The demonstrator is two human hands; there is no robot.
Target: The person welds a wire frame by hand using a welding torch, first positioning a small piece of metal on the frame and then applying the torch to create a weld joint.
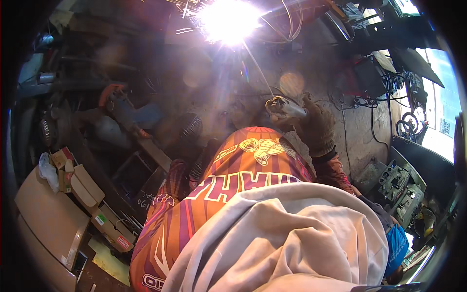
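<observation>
My right hand (317, 127), in a dark, worn work glove, is closed around a pale-headed electrode holder (288, 110). From its jaws a thin welding rod (258, 69) runs up and to the left into a blinding arc (228, 22) throwing sparks at the top. The glare hides the metal being welded. My left sleeve (168, 187) comes up beside the orange patterned shirt. Beyond it my left hand (200, 163) is lost in shadow, partly behind the shirt, so its fingers cannot be made out.
Cardboard boxes (90, 194) are stacked at the lower left. A long metal bar (151, 151) with an orange end lies left of me. Black cables (373, 121) trail over the floor on the right, near a greyish machine part (400, 187). Pale cloth (292, 233) drapes over my front.
</observation>
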